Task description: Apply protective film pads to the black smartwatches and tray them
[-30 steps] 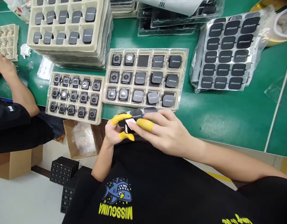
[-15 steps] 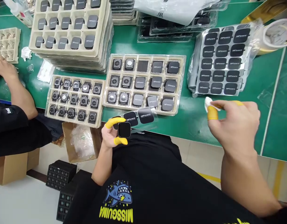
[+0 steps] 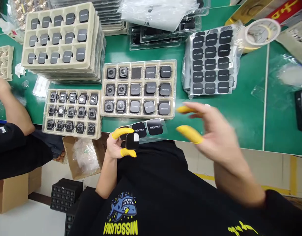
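My left hand [image 3: 120, 144], with yellow finger cots on thumb and finger, grips a black square watch body [image 3: 131, 141] by its edges. A pale patch shows at one corner of its dark face. Behind it, the same hand holds a clear strip of black HiFuture film labels [image 3: 154, 127]. My right hand [image 3: 212, 134] hangs over the table's front edge, thumb and fingers spread apart. A small white scrap [image 3: 207, 105] peeks out at the fingers; how it is held is hidden. Just beyond lies a tray [image 3: 138, 116] of watch bodies, some black-covered.
Left of that tray is another watch tray [image 3: 71, 133], with a tall tray stack [image 3: 60, 70] behind. Label sheets [image 3: 210, 64] and tape rolls [image 3: 262, 31] lie to the right. A co-worker's arm [image 3: 15, 105] is at far left. An open carton [image 3: 67, 154] stands below.
My right hand has moved left toward the watch and spread its fingers; the white cloth pinched before is now mostly out of sight. The view has shifted rightward. My left hand keeps its hold.
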Demonstrator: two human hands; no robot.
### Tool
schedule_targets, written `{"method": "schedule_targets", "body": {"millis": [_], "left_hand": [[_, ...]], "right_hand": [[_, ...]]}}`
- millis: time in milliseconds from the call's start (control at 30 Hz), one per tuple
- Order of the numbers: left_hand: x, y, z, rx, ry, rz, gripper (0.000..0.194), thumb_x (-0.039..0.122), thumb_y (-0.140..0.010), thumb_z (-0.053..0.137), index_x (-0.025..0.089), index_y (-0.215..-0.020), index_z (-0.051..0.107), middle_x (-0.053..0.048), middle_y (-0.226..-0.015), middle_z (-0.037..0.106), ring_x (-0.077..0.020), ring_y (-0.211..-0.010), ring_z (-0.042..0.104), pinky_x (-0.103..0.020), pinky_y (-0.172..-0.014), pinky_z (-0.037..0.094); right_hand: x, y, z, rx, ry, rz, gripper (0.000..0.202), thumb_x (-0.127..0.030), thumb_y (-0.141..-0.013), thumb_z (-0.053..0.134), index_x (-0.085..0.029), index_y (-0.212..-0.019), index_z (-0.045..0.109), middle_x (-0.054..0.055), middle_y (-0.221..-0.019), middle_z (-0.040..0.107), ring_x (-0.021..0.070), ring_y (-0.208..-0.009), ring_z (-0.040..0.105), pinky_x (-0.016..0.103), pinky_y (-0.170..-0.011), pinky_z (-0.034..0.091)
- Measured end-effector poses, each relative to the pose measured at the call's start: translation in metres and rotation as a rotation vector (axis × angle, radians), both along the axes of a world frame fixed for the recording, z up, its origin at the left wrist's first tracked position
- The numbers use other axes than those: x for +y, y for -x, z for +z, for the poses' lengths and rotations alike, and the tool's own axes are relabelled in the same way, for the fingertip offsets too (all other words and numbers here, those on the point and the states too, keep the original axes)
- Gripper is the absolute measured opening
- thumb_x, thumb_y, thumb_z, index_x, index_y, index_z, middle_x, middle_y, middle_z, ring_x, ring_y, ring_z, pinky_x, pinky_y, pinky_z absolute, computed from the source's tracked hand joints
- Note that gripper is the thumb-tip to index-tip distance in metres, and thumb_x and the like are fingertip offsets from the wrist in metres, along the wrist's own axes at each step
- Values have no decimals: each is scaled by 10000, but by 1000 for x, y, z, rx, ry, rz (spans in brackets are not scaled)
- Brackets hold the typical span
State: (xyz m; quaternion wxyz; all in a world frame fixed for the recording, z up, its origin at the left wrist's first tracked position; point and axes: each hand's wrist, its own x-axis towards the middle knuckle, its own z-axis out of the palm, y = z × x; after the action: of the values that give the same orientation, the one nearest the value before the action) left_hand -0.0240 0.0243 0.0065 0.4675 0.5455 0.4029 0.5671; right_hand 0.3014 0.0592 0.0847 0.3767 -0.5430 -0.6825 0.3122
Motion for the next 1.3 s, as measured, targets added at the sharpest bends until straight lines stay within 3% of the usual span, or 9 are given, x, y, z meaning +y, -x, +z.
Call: {"method": "schedule_targets", "body": {"millis": [100, 200, 300, 367, 467, 667, 767, 967, 1300], "left_hand": [[-1, -3, 3, 20, 8, -30, 881, 791, -558, 1006, 227, -1224, 882, -98, -1071, 852, -259, -911, 836, -403, -862, 731], [-5, 0, 8, 23, 1, -56, 861, 782, -583, 1003, 226, -1229, 880, -95, -1061, 850, -265, -934, 834, -415, -898, 721], [-7, 2, 9, 34, -22, -47, 861, 757, -548, 1032, 220, -1205, 886, -83, -1007, 843, -270, -925, 826, -425, -910, 713], [-6, 3, 9, 47, -25, -44, 877, 735, -508, 1057, 219, -1195, 888, -81, -994, 840, -269, -902, 820, -421, -885, 712], [-4, 2, 10, 58, -26, -46, 874, 726, -505, 1063, 218, -1194, 886, -73, -973, 835, -252, -860, 809, -407, -851, 709], [0, 0, 17, 89, -51, -24, 785, 732, -628, 1018, 222, -1208, 879, -79, -994, 853, -263, -906, 834, -406, -895, 707], [-3, -4, 20, 57, -19, 7, 772, 738, -651, 1005, 227, -1214, 876, -81, -1023, 856, -258, -888, 842, -396, -880, 713], [-11, -12, 24, -33, 100, 64, 777, 744, -628, 1015, 234, -1198, 882, -68, -1019, 845, -188, -713, 780, -379, -817, 725], [-10, -15, 21, -24, 145, 40, 793, 737, -587, 1037, 196, -1144, 877, -80, -1012, 835, -221, -825, 799, -375, -831, 710]], "right_hand": [[6, 37, 12, 147, 219, 270, 599, -537, -970, 862, -327, -1495, 668, 95, -1394, 763, 310, -1188, 755, 483, -1036, 638], [13, 49, 9, 240, 337, 285, 456, -549, -965, 863, -282, -1313, 739, 80, -1243, 803, 269, -1014, 766, 431, -930, 663], [15, 50, 4, 261, 349, 255, 248, -484, -989, 830, -263, -1085, 771, 52, -1041, 814, 242, -898, 743, 394, -839, 646], [15, 51, 2, 234, 321, 250, 170, -427, -1007, 807, -261, -1014, 770, 41, -981, 810, 232, -862, 732, 378, -799, 629], [13, 52, -2, 182, 183, 250, 98, -328, -1026, 790, -268, -1101, 768, 41, -1040, 824, 234, -901, 753, 382, -833, 634], [8, 57, -15, -51, -325, 230, 236, -202, -1093, 702, -266, -1317, 743, 78, -1088, 837, 241, -910, 752, 394, -836, 617], [6, 59, -20, -148, -461, 181, 297, -197, -1073, 742, -277, -1359, 764, 93, -1120, 853, 256, -917, 756, 401, -803, 577], [3, 58, -26, -152, -452, 162, 233, -183, -1061, 720, -352, -1188, 819, 30, -1072, 884, 244, -881, 795, 410, -763, 546], [5, 56, -29, -26, -201, 264, 146, -151, -1053, 644, -290, -1081, 676, 75, -1117, 852, 292, -1008, 788, 484, -889, 600]]}}
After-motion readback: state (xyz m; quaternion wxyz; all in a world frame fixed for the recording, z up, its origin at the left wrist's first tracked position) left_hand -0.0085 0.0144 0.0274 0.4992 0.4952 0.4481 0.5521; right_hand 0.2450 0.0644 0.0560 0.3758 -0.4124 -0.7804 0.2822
